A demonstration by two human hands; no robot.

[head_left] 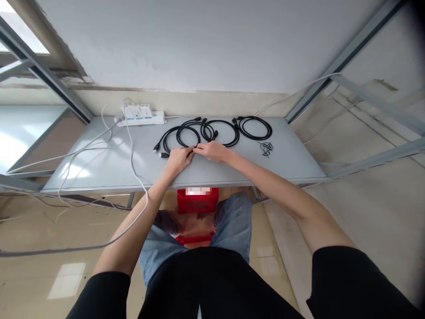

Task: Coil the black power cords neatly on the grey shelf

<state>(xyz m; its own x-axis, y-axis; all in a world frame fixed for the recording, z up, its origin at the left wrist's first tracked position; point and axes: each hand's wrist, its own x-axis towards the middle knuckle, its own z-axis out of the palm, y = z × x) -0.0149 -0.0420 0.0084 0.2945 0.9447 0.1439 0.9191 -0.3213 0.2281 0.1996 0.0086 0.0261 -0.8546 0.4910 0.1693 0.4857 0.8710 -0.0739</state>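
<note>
1. Black shirt and jeans at frame bottom, red stool [197, 200] between the knees; everything else sits on or around the grey table [99, 164] beyond it.
2. Far left of table: white charging leads [86, 148] trail off the front edge. White power strip [141, 116] at the back-left, chargers plugged in.
3. Left-centre: left black cable coil [179, 135], plug ends pointing left. Left hand [178, 158] rests at its near side, fingers curled, pinching the cable.
4. Centre: right hand [212, 150] touching the left hand, fingers closed on the same cable stretch. Exact grip too small to tell.
5. Behind the hands: middle cable coil [221, 133], overlapping the left one.
6. Right: third cable coil [255, 127], apart from the others. Small pile of black twist ties [266, 148] just in front of it.
7. Risk, my read: overlapping loops may snag and drag the middle coil. White lead across the left forearm could catch and tug the strip.
</note>
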